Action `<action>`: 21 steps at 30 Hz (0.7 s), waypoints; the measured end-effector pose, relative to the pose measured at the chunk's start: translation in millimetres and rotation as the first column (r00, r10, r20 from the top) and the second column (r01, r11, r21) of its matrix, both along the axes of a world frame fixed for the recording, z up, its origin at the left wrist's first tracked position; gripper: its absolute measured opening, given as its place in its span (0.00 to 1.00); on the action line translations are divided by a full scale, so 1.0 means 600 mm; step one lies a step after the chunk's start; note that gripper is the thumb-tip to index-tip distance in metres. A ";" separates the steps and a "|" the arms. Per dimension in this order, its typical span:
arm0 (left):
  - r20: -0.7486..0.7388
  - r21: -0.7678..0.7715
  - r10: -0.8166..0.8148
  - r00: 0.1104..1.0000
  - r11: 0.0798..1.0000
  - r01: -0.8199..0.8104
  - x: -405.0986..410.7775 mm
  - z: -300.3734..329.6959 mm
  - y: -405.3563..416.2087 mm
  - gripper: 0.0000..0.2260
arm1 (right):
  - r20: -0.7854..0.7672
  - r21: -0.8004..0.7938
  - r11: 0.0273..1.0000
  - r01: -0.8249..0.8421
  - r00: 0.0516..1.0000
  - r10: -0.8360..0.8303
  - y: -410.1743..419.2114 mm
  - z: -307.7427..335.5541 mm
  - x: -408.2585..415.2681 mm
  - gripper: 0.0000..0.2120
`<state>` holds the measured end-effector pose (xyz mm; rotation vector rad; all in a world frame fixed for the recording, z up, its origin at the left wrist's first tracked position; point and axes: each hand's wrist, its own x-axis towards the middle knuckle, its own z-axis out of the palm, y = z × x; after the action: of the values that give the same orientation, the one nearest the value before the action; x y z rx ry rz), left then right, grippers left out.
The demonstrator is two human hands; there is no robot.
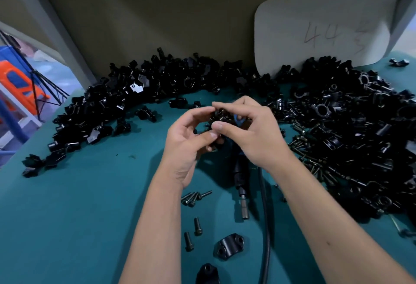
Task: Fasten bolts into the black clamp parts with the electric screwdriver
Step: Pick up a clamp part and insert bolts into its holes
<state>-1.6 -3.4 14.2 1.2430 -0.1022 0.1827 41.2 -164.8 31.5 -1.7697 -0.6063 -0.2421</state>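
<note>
Both hands meet above the middle of the teal table [78, 193]. My left hand [186, 139] and my right hand [252, 130] pinch one black clamp part [221, 118] between fingertips and thumbs. The electric screwdriver [240, 177] lies on the table under my right wrist, its bit pointing toward me, its black cable [265, 227] running down to the frame's bottom. Loose bolts [193, 198] lie just below my left wrist, two more bolts [192, 234] nearer me. A clamp cap [229, 245] with two holes lies close to the cable.
A long heap of black clamp parts [135, 94] curves along the back left. A larger heap of clamps mixed with bolts [349, 137] fills the right side. A white card marked 44 [322, 29] leans on the back wall. Another black part [207, 272] sits at the bottom edge.
</note>
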 end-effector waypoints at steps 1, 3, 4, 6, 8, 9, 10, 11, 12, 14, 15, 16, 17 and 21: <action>-0.001 -0.012 0.003 1.000 1.000 -0.003 -0.001 0.001 0.002 0.20 | -0.013 0.014 1.000 -0.002 1.000 0.002 0.002 0.001 -0.002 0.20; 0.001 -0.034 0.003 1.000 0.999 -0.003 -0.003 0.001 0.008 0.19 | -0.031 0.012 1.000 -0.020 0.999 0.020 0.006 0.005 -0.006 0.19; -0.004 -0.046 0.007 1.000 0.999 -0.008 -0.003 0.000 0.009 0.19 | -0.028 -0.022 0.999 -0.028 0.999 0.028 0.009 0.006 -0.008 0.19; -0.030 -0.083 0.021 0.999 0.996 -0.023 -0.002 0.002 0.006 0.18 | -0.009 -0.156 0.987 -0.038 0.999 0.037 0.014 0.005 -0.010 0.21; -0.060 -0.135 0.029 0.998 0.990 -0.037 0.000 0.002 0.002 0.17 | 0.011 -0.294 0.955 -0.037 0.999 0.043 0.017 0.001 -0.011 0.24; -0.072 -0.161 0.030 0.997 0.986 -0.041 0.000 0.003 0.000 0.17 | 0.015 -0.332 0.942 -0.039 0.999 0.046 0.018 0.001 -0.012 0.25; -0.080 -0.187 0.031 0.996 0.981 -0.045 0.001 0.003 -0.001 0.16 | 0.017 -0.347 0.937 -0.043 0.999 0.052 0.018 0.001 -0.014 0.25; -0.085 -0.205 0.030 0.996 0.978 -0.047 0.001 0.003 -0.002 0.14 | 0.025 -0.349 0.936 -0.043 0.998 0.056 0.018 0.001 -0.015 0.25; -0.089 -0.211 0.032 0.996 0.976 -0.050 0.001 0.004 -0.003 0.14 | 0.034 -0.346 0.937 -0.040 0.998 0.056 0.019 0.001 -0.015 0.24; -0.098 -0.202 0.037 0.994 0.978 -0.057 0.002 0.005 -0.005 0.13 | 0.054 -0.313 0.950 -0.007 0.998 0.025 0.023 0.000 -0.016 0.23; -0.102 -0.195 0.043 0.994 0.979 -0.063 0.002 0.005 -0.005 0.12 | 0.074 -0.276 0.961 0.034 0.997 -0.014 0.026 -0.001 -0.017 0.22; -0.106 -0.182 0.053 0.993 0.981 -0.072 0.001 0.004 -0.005 0.11 | 0.098 -0.223 0.971 0.086 0.993 -0.066 0.028 -0.002 -0.018 0.21; -0.110 -0.162 0.065 0.992 0.983 -0.083 0.000 0.004 -0.004 0.11 | 0.116 -0.159 0.978 0.139 0.986 -0.121 0.030 -0.003 -0.020 0.20; -0.101 -0.154 0.060 0.993 0.985 -0.076 -0.005 0.004 0.005 0.13 | 0.016 0.129 0.969 0.209 0.977 -0.213 0.038 0.000 -0.027 0.15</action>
<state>-4.8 -0.4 16.5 1.0956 0.0381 0.1863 25.1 -141.9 31.4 -1.7099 -0.4137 -0.4448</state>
